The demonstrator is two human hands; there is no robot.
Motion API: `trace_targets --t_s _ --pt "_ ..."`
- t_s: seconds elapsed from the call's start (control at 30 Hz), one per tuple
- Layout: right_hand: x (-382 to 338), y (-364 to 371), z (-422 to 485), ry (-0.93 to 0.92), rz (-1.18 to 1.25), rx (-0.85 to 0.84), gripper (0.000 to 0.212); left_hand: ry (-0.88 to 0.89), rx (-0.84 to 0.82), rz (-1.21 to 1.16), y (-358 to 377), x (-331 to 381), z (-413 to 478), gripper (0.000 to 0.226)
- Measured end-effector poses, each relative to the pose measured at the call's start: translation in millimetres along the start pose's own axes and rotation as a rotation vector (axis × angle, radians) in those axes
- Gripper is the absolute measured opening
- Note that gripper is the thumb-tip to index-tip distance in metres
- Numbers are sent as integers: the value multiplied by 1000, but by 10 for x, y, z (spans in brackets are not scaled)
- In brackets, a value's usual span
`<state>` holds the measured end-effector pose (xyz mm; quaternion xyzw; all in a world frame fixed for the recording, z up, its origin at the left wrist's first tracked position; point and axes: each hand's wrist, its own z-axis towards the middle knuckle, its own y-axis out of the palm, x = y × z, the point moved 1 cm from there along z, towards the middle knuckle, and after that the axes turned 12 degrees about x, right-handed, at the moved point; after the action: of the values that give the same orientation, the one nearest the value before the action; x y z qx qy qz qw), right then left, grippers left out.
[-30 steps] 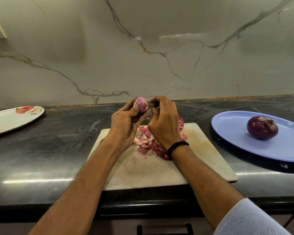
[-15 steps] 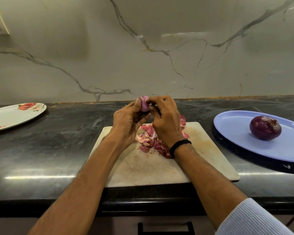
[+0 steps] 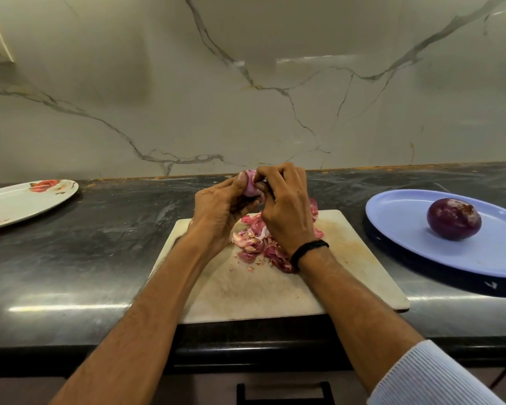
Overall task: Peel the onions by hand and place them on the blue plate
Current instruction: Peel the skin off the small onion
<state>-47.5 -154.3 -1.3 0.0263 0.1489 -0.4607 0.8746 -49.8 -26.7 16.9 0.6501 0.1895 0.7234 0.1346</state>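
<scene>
Beside board (image 3: 275, 293), purple onion (image 3: 454, 219) on blue plate (image 3: 406, 229) (floral plate (image 3: 18, 203) far left)

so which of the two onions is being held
The small pale pink onion, between the left hand and right hand; the larger dark purple onion lies on the blue plate.

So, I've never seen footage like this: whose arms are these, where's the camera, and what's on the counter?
No machine: a person wears one camera on the head, looking down at their own arms. The left hand holds a small pink onion above a cutting board, while the right hand pinches its skin. Peels lie piled on the board. On the right, a blue plate carries one dark purple onion; on the left sits a flowered plate.
</scene>
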Motion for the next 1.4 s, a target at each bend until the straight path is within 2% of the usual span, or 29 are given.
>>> trace_targets --t_s 0.13,0.3,0.47,0.7,0.77,0.87,0.97,1.17,1.4 --pt "-8 -22 20 -19 -30 9 19 -17 -25 -21 -3 15 3 33" --pt "-30 -3 11 -57 -88 -54 21 -14 1 29 5 15 -15 26" --pt "-59 17 17 -70 -54 -69 19 -91 -21 52 -1 3 -17 35" --pt "-164 -18 37 -108 37 -6 15 -174 -48 -10 35 22 -61 42" --pt "-175 -28 44 -78 63 13 14 -192 -32 -57 45 39 -63 46" --pt "-151 -73 77 5 98 116 24 -228 20 -135 24 105 -59 47" --pt "-76 -96 89 94 49 201 26 -214 22 -157 -8 130 -37 48" --pt "-6 -17 17 78 7 102 20 -145 49 -147 -11 85 0 41" --pt "-15 -19 3 63 5 82 17 -103 83 -139 -11 91 29 35"
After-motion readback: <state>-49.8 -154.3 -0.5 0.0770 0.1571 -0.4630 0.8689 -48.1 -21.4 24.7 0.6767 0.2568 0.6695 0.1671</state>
